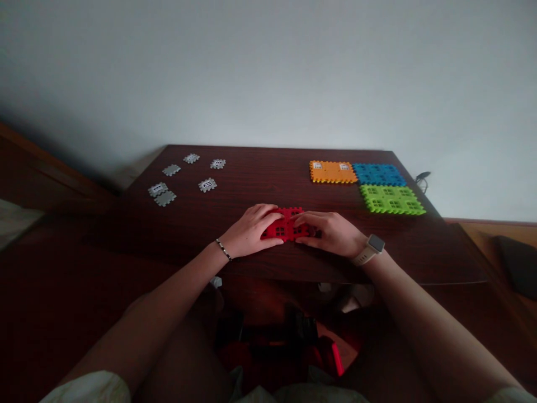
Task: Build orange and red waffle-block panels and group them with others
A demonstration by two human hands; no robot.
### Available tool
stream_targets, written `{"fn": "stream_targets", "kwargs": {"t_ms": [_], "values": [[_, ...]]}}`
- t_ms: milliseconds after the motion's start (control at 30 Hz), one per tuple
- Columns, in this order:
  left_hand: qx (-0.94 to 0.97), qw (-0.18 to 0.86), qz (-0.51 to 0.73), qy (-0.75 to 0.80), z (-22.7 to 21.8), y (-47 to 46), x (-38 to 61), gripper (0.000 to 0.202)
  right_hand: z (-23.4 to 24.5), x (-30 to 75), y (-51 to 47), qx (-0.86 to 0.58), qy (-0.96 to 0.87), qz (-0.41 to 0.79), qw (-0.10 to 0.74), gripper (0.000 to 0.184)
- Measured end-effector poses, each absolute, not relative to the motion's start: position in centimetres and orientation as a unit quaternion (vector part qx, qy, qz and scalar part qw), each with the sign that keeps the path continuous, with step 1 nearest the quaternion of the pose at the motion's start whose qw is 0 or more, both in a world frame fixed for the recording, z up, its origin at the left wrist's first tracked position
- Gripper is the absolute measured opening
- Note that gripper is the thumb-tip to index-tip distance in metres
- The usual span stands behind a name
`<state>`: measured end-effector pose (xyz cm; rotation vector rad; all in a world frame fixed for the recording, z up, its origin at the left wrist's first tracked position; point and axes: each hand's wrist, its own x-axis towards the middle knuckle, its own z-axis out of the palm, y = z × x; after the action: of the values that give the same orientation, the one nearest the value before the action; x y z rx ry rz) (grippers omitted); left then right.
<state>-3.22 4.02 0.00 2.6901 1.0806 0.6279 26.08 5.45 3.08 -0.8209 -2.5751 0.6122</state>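
Flat on the dark wooden table lie red interlocking panels [282,230] with toothed edges and window cut-outs, side by side in front of me. My left hand [255,228] grips their left part, thumb along the near edge and fingers over the top. On the right part, my right hand [325,230] has its fingers curled over the panel and its thumb at the near edge. Both hands hide much of the red surface, so whether the pieces are fully locked together cannot be seen.
Grey puzzle-like tiles [207,184], several of them, lie scattered at the table's left. Joined orange [333,172], blue [378,174] and green [392,199] panels rest at the right. A wall stands behind the table [268,168]. A black cable [423,177] shows beyond its right edge.
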Motion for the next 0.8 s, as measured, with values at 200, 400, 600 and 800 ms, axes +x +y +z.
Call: {"fn": "stream_targets", "kwargs": {"t_ms": [200,400,600,800], "values": [[0.904,0.088,0.209,0.362,0.0,4.0,-3.3,0.055,3.3,26.0,5.4,-0.325,-0.901,0.232,0.168,0.038],[0.907,0.077,0.203,0.36,0.0,4.0,-3.3,0.053,3.3,26.0,5.2,-0.332,-0.901,0.227,0.161,0.04],[0.907,0.08,0.205,0.36,0.1,3.9,-3.2,0.052,3.7,26.0,4.9,-0.358,-0.903,0.2,0.129,0.059],[0.905,0.084,0.21,0.361,0.1,3.9,-3.2,0.053,4.3,26.4,4.5,-0.363,-0.9,0.202,0.131,0.079]]}}
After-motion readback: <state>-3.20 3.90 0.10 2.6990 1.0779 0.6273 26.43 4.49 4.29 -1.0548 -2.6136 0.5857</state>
